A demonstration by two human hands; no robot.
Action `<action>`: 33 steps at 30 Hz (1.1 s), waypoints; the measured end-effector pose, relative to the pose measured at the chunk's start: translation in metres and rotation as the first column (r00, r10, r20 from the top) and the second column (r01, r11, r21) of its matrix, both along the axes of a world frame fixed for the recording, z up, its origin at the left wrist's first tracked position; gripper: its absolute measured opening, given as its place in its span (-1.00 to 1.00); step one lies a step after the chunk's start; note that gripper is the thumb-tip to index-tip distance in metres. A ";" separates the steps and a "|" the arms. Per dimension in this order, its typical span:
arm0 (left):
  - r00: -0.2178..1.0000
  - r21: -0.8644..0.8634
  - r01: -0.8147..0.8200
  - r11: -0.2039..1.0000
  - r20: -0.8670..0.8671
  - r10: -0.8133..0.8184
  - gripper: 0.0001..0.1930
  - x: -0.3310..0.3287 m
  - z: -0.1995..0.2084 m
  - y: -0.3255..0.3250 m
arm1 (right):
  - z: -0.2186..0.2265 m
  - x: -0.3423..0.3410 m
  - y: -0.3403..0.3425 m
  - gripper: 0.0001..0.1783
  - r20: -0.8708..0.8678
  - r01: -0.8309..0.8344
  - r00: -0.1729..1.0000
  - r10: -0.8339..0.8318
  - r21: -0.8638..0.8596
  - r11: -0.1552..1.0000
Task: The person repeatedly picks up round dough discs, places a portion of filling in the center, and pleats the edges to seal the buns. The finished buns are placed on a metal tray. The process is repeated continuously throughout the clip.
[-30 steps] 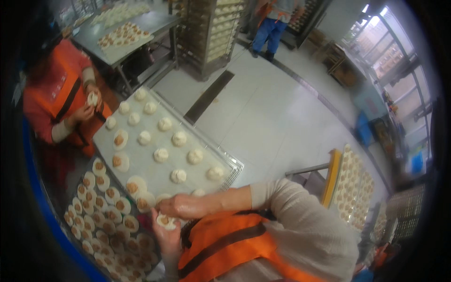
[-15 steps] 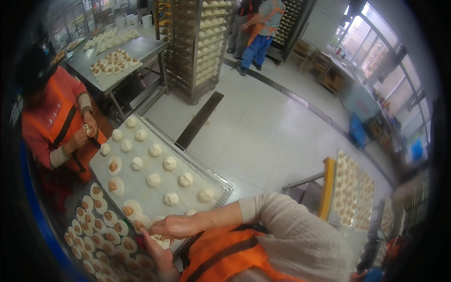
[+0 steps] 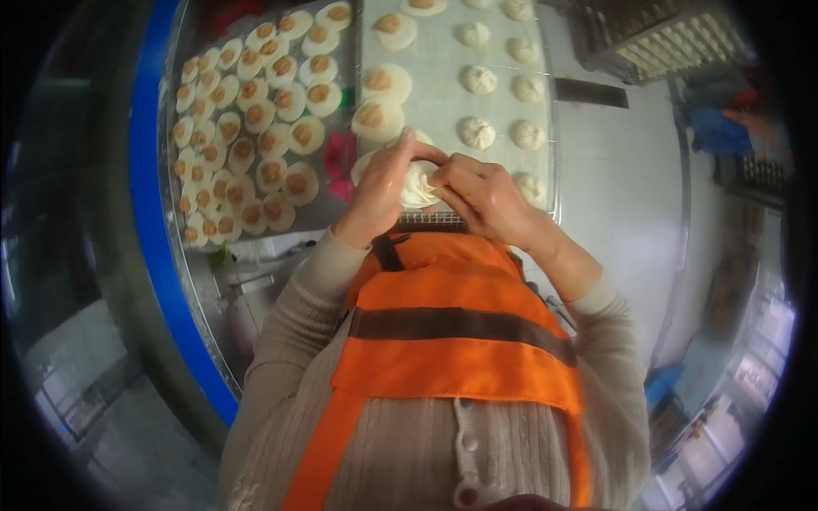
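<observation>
A pleated bun (image 3: 417,186) of white dough sits between my two hands, close to the near end of a paper-lined tray (image 3: 439,102). My left hand (image 3: 381,185) cups the bun from the left, thumb up along its side. At the bun's right edge, the fingers of my right hand (image 3: 487,194) pinch the dough. Swirled folds show on top; whether filling is inside cannot be seen. On the tray, finished pleated buns (image 3: 476,132) stand at the right. Flat dough rounds (image 3: 377,119) with brown filling lie along its left side, some partly behind my left hand.
Left of the tray, many more filled dough rounds (image 3: 273,140) cover a dark surface. Bright pink material (image 3: 339,160) lies between the two. A blue edge (image 3: 153,170) borders the left side. A rack of buns (image 3: 673,43) stands at the upper right, beyond pale floor (image 3: 613,187).
The view has swung down and round, so the co-worker at the left is out of sight. Both my hands now show around the bun, whose folds are plainly visible.
</observation>
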State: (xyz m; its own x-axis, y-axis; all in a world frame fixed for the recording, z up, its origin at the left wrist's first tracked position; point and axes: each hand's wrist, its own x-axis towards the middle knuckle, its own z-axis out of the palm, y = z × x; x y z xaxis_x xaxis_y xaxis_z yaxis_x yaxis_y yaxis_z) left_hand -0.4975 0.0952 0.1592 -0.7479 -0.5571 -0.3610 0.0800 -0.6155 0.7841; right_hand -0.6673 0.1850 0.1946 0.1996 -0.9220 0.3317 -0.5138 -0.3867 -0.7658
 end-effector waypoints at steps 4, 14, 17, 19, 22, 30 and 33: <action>0.988 0.026 -0.082 0.996 0.132 0.078 -0.41 -0.005 0.005 -0.003 | 0.005 0.005 -0.005 -0.84 0.063 -0.003 0.998 -0.007 0.155 0.988; 0.951 0.078 -0.276 0.958 0.165 0.261 -0.35 -0.014 -0.003 0.007 | 0.005 0.004 -0.006 -0.71 -0.067 -0.028 0.997 0.034 0.084 0.996; 0.946 0.028 -0.308 0.951 0.112 0.303 -0.35 -0.017 -0.004 0.009 | 0.005 0.005 -0.007 -0.70 -0.172 -0.028 0.984 0.042 0.084 0.996; 0.932 0.037 -0.361 0.932 0.059 0.358 -0.37 -0.018 -0.004 0.008 | 0.008 0.006 -0.008 -0.66 -0.099 0.063 0.994 -0.049 0.136 0.989; 0.875 -0.120 -0.483 0.867 -0.036 0.482 -0.40 -0.021 -0.003 0.009 | 0.013 0.018 -0.004 -0.61 0.130 0.254 0.947 -0.294 0.257 0.932; 0.825 -0.397 -0.529 0.750 -0.032 0.565 -0.42 -0.026 0.000 0.018 | -0.002 0.038 0.000 -0.69 0.067 0.410 0.906 -0.417 0.094 0.907; 0.840 -0.263 -0.523 0.811 0.001 0.543 -0.41 -0.024 -0.005 0.017 | -0.006 0.038 -0.002 -0.74 0.045 0.400 0.914 -0.403 0.073 0.914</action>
State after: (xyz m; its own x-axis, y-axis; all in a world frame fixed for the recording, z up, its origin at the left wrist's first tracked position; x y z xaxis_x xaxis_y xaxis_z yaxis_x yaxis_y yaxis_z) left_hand -0.5215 0.1126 0.1543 -0.2849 -0.9369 -0.2028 0.2771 -0.2830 0.9182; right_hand -0.6297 0.1833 0.1888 -0.2097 -0.9390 0.2726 -0.5701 -0.1091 -0.8143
